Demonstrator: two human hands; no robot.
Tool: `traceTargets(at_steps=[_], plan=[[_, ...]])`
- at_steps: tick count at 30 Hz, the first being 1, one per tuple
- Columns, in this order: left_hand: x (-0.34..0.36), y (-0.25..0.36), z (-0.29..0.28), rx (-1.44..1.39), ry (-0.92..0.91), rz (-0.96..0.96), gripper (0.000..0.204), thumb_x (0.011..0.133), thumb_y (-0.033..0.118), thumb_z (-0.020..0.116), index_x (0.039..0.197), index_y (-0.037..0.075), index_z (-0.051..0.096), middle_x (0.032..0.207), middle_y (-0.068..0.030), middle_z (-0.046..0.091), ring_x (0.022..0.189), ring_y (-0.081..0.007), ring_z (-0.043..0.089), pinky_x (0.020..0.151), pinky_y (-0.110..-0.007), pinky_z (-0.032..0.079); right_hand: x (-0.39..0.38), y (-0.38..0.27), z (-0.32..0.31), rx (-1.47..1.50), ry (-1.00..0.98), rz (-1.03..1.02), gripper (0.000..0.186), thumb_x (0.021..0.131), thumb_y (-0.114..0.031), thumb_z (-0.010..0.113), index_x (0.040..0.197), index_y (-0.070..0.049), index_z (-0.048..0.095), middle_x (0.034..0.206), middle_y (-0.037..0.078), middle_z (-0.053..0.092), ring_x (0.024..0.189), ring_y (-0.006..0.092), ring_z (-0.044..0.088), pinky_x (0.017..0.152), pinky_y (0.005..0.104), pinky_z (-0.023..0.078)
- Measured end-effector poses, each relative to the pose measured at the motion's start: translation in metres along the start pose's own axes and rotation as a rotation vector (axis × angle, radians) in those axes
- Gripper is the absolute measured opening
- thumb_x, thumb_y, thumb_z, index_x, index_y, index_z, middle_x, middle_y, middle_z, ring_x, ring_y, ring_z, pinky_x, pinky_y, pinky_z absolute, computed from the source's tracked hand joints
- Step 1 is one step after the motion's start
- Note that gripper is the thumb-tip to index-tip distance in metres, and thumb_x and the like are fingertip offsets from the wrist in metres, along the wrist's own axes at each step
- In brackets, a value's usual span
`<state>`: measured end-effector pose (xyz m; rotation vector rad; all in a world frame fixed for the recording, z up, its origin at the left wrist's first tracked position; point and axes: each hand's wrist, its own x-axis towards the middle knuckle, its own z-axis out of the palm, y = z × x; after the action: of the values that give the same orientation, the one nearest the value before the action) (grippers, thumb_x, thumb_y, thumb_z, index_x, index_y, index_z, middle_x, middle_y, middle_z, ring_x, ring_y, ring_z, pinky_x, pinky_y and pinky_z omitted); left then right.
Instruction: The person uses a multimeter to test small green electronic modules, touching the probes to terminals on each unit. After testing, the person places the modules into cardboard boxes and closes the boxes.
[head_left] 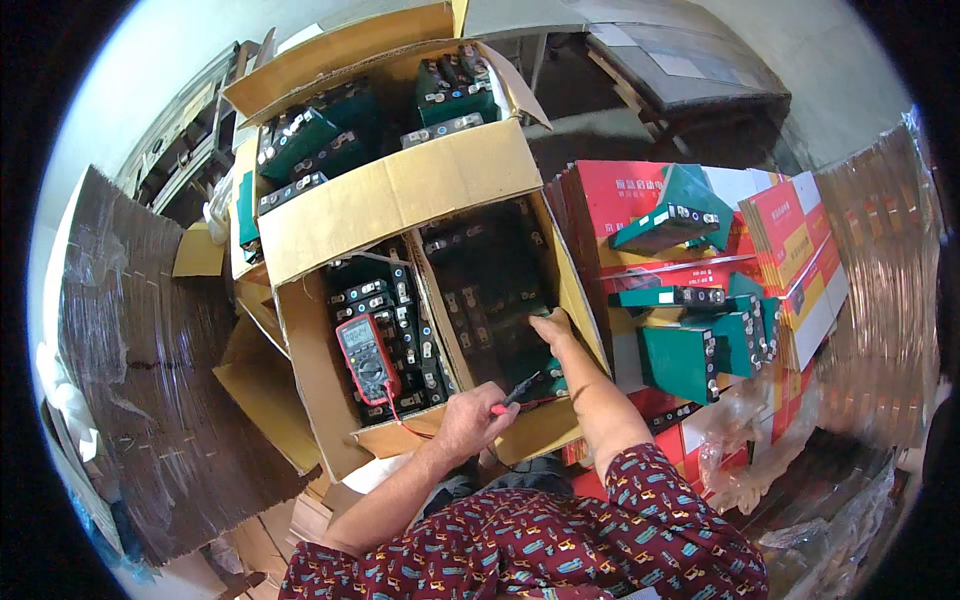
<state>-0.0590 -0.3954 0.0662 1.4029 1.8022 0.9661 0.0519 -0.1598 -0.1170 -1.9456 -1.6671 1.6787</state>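
Note:
My left hand (470, 420) is closed on the red and black test probes (512, 398) over the near edge of an open cardboard box (287, 335). My right hand (548, 328) reaches into the box's right compartment, fingers curled at a dark green battery cell (535, 355); the fingertips are partly hidden. A red-cased multimeter (366, 360) rests on the battery cells in the left compartment, with a red lead running toward my left hand. Dark cells also fill part of the shadowed right compartment (480, 270), divided off by a cardboard strip.
Behind, another open box (380, 160) holds green cells. At right, more cells (675, 360) lie on stacked red printed cartons (795, 250). Flattened cardboard stacks (140, 370) stand at left and far right. A dark table (690, 80) is at the back right.

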Motion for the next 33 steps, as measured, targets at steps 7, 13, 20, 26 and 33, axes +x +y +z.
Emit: traceTargets(at_steps=[7, 13, 20, 26, 33], plan=[[0.006, 0.003, 0.003, -0.053, 0.031, 0.028, 0.02, 0.089, 0.016, 0.075, 0.081, 0.003, 0.061, 0.075, -0.0144, 0.062, 0.065, -0.034, 0.065, 0.057, -0.042, 0.05, 0.014, -0.015, -0.009, 0.707, -0.103, 0.202, 0.033, 0.082, -0.022, 0.08, 0.11, -0.006, 0.07, 0.108, 0.012, 0.07, 0.102, 0.0266, 0.065, 0.097, 0.0463, 0.05], [0.005, 0.003, 0.0, -0.078, -0.01, -0.091, 0.024, 0.09, 0.021, 0.076, 0.08, 0.004, 0.062, 0.076, -0.0144, 0.063, 0.068, -0.0367, 0.066, 0.059, -0.044, 0.052, 0.01, -0.095, 0.015, 1.169, -0.036, 0.13, 0.031, 0.089, -0.014, 0.072, 0.118, -0.006, 0.065, 0.116, 0.011, 0.066, 0.112, 0.0255, 0.061, 0.107, 0.0523, 0.046], [0.011, 0.005, -0.004, -0.143, -0.01, -0.123, 0.027, 0.09, 0.021, 0.076, 0.079, 0.003, 0.059, 0.072, -0.0161, 0.059, 0.064, -0.0374, 0.063, 0.058, -0.042, 0.05, 0.034, -0.061, 0.023, 1.053, -0.129, 0.009, 0.039, 0.083, 0.0, 0.067, 0.122, -0.004, 0.063, 0.115, 0.011, 0.067, 0.105, 0.029, 0.065, 0.086, 0.0454, 0.053], [0.008, -0.001, 0.003, -0.15, -0.03, -0.145, 0.027, 0.09, 0.021, 0.076, 0.08, 0.003, 0.058, 0.071, -0.0182, 0.057, 0.066, -0.0403, 0.062, 0.059, -0.044, 0.05, 0.03, -0.061, 0.014, 0.931, -0.102, 0.053, 0.047, 0.09, -0.002, 0.065, 0.135, -0.007, 0.053, 0.124, 0.013, 0.064, 0.115, 0.0309, 0.062, 0.095, 0.0565, 0.052], [0.009, 0.007, -0.004, -0.277, 0.027, -0.171, 0.019, 0.093, 0.012, 0.071, 0.081, 0.001, 0.06, 0.072, -0.0093, 0.06, 0.064, -0.0213, 0.06, 0.059, -0.036, 0.048, 0.017, -0.065, 0.007, 0.817, -0.082, 0.08, 0.048, 0.087, 0.0, 0.067, 0.133, -0.004, 0.051, 0.133, 0.014, 0.056, 0.123, 0.0314, 0.056, 0.098, 0.0584, 0.05]])
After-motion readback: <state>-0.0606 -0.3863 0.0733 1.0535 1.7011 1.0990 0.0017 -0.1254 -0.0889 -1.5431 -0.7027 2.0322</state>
